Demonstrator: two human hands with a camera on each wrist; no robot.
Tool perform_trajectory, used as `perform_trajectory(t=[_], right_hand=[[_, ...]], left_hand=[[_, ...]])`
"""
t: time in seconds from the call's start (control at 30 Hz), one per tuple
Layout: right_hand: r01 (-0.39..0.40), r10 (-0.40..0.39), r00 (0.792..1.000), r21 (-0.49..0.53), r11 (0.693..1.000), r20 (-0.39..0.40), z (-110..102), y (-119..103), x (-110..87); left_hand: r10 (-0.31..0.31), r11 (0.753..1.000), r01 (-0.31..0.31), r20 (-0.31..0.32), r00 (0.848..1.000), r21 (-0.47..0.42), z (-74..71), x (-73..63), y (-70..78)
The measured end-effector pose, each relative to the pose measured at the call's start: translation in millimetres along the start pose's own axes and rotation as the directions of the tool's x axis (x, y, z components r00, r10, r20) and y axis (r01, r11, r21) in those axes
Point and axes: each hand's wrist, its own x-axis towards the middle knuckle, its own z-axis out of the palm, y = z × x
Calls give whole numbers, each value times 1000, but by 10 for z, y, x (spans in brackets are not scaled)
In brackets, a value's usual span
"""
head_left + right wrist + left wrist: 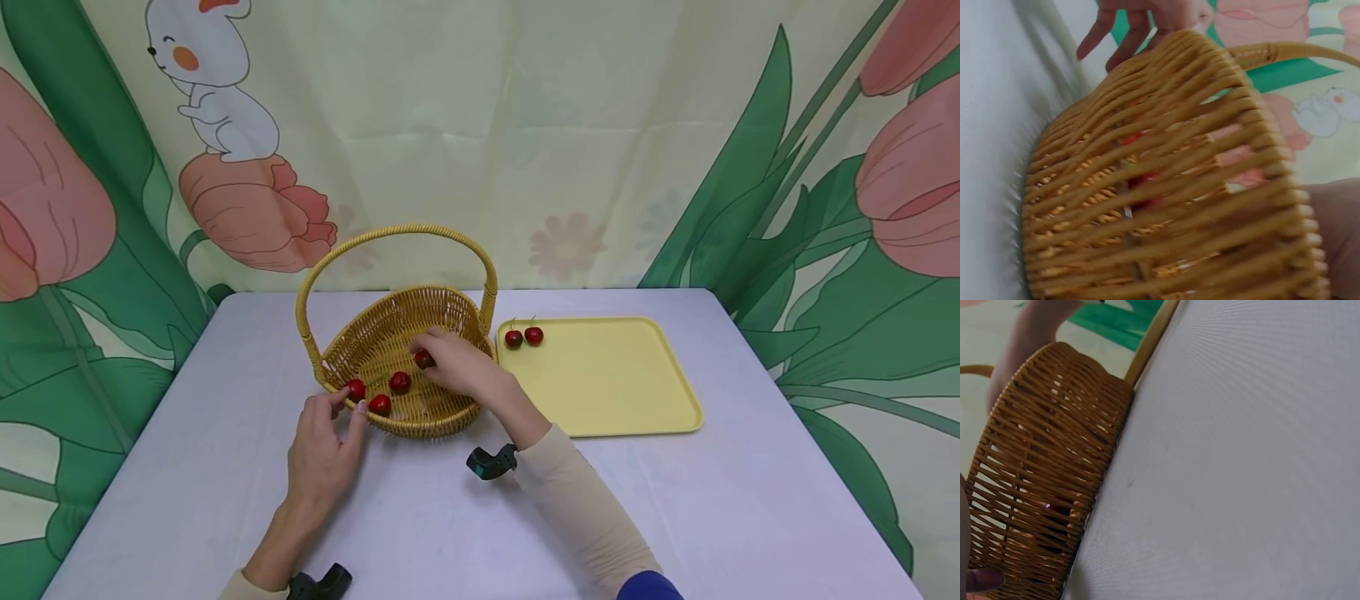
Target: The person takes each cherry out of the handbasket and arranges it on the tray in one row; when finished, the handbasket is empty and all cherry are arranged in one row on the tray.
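A wicker basket with a tall arched handle stands on the table, tipped slightly toward the front. My left hand holds its front-left rim, the thumb at the rim and several fingers outside the weave. Inside the basket, my right hand pinches a dark red cherry. Three more cherries lie in there: one by the left fingertips, one at the front wall, one nearer the middle. Through the weave, red fruit shows in the right wrist view.
Right beside the basket lies a yellow tray. Two cherries with stems sit in its back-left corner. A white cloth covers the table, and a printed curtain hangs behind it.
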Motion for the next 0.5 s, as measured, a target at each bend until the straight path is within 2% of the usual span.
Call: perform_trajectory(t=[0.27, 0.5], right_hand=[[43, -38, 996, 58, 997, -78, -181, 20, -244], [23, -10, 994, 116, 993, -112, -309, 93, -468]], left_hand=[[14, 1000, -14, -8, 1000, 2, 2, 4, -13], [18, 1000, -18, -13, 1000, 1, 6, -7, -9]])
